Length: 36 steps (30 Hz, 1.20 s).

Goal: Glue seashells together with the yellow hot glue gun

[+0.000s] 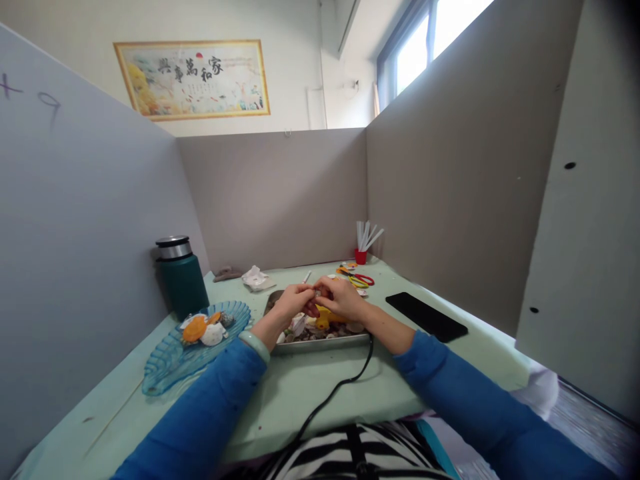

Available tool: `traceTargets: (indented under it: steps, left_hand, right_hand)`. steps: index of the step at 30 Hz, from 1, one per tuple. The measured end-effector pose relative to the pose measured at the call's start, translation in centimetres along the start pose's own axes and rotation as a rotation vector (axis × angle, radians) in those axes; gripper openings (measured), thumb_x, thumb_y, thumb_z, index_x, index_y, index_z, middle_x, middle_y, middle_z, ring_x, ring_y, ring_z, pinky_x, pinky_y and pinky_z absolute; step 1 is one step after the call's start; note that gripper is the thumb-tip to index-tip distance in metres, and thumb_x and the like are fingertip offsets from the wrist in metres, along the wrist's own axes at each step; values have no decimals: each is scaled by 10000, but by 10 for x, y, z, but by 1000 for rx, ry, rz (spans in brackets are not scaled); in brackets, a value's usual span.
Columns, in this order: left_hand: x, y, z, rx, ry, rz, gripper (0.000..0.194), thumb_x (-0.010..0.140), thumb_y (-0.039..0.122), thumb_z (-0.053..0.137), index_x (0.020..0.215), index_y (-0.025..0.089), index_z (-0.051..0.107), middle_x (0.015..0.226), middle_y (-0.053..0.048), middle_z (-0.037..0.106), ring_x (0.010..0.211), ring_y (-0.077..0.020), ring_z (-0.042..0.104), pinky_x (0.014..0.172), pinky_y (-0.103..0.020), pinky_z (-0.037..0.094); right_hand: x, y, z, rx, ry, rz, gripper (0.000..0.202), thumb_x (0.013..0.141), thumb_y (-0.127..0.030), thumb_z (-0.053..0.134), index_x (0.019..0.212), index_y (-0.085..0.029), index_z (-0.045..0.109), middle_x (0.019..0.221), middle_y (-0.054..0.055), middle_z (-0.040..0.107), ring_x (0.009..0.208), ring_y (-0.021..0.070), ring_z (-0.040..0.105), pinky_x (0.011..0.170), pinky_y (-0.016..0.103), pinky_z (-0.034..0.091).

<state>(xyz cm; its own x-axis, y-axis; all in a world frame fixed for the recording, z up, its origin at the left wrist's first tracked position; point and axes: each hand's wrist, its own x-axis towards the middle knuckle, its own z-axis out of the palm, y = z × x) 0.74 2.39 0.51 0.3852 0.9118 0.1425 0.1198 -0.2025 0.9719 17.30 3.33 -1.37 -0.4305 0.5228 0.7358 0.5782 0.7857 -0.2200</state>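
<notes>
My left hand (294,304) and my right hand (341,297) meet over a metal tray (325,346), their fingertips pinched together. A small pale piece seems to sit between the fingers, too small and covered to name. Below them the tray holds many small shells or stones (303,333). Among these lies a yellow tool (327,318), probably a glue gun, partly hidden by my right hand. A black cord (345,382) runs from the tray's right corner toward my lap. Just past my fingers a thin white stick (307,276) pokes up.
To the left, a blue shell-shaped plate (157,363) carries orange and white pieces (203,330), with a green flask (183,283) behind. Crumpled paper (257,279) lies farther back. Scissors (363,279), a red cup of white sticks (361,256) and a black phone (426,316) are right. Partitions enclose the table.
</notes>
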Motion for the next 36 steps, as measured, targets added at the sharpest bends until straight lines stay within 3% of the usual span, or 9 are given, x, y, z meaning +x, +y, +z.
traceTargets:
  steps: [5, 10, 20, 36]
  left_hand:
    - [3, -4, -3, -63, 9, 7, 127, 722, 213, 576, 765, 94, 593, 553, -48, 603, 491, -131, 595, 508, -232, 481]
    - [4, -3, -6, -267, -43, 13, 207, 750, 247, 624, 897, 101, 611, 727, -56, 620, 575, -133, 617, 540, -267, 514]
    - [4, -2, -9, -451, -75, -45, 172, 774, 206, 636, 904, 100, 600, 714, -41, 613, 551, -109, 597, 553, -251, 511]
    - [6, -4, -13, -469, -99, -52, 172, 769, 215, 653, 872, 78, 640, 700, -42, 615, 542, -98, 580, 541, -236, 495]
  right_hand:
    - [1, 4, 2, 40, 15, 19, 204, 800, -314, 602, 957, -183, 599, 595, -36, 556, 571, 102, 477, 586, 203, 314]
    - [1, 7, 2, 104, 30, 64, 288, 811, -308, 585, 1069, -180, 591, 569, -46, 547, 522, 93, 467, 559, 199, 320]
    - [3, 4, 0, 188, 61, 78, 331, 830, -348, 567, 1103, -162, 578, 552, -54, 513, 496, 89, 445, 546, 206, 330]
    - [2, 7, 0, 289, 88, 85, 344, 801, -402, 605, 1050, -165, 603, 533, -63, 487, 477, 79, 420, 519, 198, 336]
